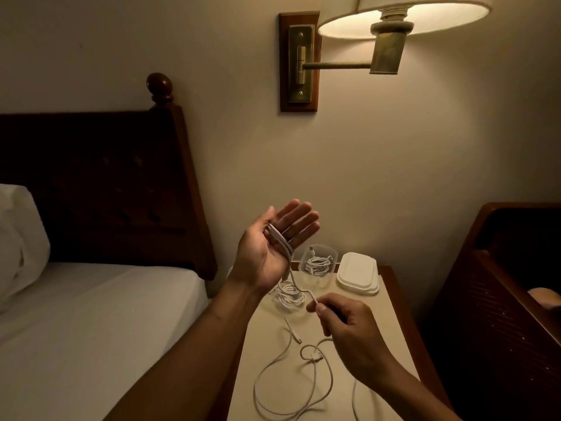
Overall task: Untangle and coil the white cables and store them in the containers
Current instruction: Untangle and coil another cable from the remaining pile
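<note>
Sprawling in slack loops at 6 o'clock on the cream-topped wooden nightstand [394,344], a loose white cable [264,390] lies with two plug ends showing near its middle. Just beyond, the person's right hand [343,323] pinches a thin white cable [280,238] between thumb and curled forefinger. The strand rises toward 11 o'clock to the left hand [270,247], raised above the tabletop palm-up with fingers straight and spread, the cable wound in several turns across the palm. Below that wrist a coiled white cable [290,294] rests on the tabletop. Farther back, at 12 o'clock, a clear plastic tub [331,253] holds another white coil [317,264], with a stack of white rounded lids [358,273] just beside it at 3 o'clock. A white-sheeted bed [91,299] and dark wooden headboard [106,183] fill 9 o'clock, and a lit brass wall lamp [388,53] hangs overhead.
</note>
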Motion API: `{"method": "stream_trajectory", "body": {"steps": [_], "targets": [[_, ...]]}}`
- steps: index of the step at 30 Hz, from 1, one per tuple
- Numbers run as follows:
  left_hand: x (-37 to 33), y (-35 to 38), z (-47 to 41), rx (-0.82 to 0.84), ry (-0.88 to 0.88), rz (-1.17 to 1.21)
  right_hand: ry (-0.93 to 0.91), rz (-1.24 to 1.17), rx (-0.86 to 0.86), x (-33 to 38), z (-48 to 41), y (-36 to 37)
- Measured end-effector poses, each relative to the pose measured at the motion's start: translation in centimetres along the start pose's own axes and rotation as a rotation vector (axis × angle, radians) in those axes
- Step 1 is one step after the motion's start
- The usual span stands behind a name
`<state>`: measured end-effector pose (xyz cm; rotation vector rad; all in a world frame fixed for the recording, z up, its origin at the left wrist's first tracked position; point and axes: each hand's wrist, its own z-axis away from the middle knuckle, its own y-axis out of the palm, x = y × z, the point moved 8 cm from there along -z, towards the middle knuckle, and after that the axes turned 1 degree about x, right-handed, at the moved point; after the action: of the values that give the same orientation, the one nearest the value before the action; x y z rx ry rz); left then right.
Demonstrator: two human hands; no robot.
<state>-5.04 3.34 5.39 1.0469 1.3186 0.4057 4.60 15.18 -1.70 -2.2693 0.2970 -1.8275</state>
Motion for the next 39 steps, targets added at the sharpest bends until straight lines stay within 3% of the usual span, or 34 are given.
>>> {"method": "stream_trajectory", "body": {"steps": [5, 7, 13, 16, 21, 25, 28, 32, 35, 37, 39], "targets": [[0.8, 0.0, -0.6, -0.017, -0.060, -0.637, -0.282, 0.281, -0.022, 4.1, 0.3, -1.0], [1.6, 0.5, -0.2, 0.073, -0.133, -0.843, -0.376, 0.362, -0.056, 5.4, 0.2, -1.8], [3.8, 1.9, 2.4, 0.364, -0.441, -1.060, -0.630, 0.662, -0.133, 8.2, -0.2, -4.3], [4.6, 2.1, 3.3, 0.473, -0.449, -1.209, -0.772, 0.736, -0.156, 9.2, -0.4, -5.1], [5.8, 1.7, 4.8, 0.568, -0.557, -0.972, -0.893, 0.631, -0.197, 10.3, -0.7, -5.9], [6.3, 2.3, 6.9, 0.630, -0.672, -0.528, -0.907, 0.483, -0.179, 9.6, -1.1, -5.0], [6.8, 2.6, 7.6, 0.624, -0.652, -0.219, -0.832, 0.351, -0.144, 8.5, -1.4, -3.5], [6.5, 1.7, 6.7, 0.511, -0.446, -0.026, -0.600, 0.236, -0.006, 5.6, -2.1, -1.5], [4.4, 1.3, 5.5, 0.294, -0.251, 0.024, -0.500, 0.377, 0.069, 3.4, -1.3, 0.6], [3.0, 0.5, 4.7, 0.124, -0.160, 0.014, -0.423, 0.494, 0.131, 1.8, -0.3, 2.4], [2.5, 0.2, 4.0, 0.076, -0.117, -0.123, -0.358, 0.496, 0.153, 1.1, 0.4, 3.3]]}}
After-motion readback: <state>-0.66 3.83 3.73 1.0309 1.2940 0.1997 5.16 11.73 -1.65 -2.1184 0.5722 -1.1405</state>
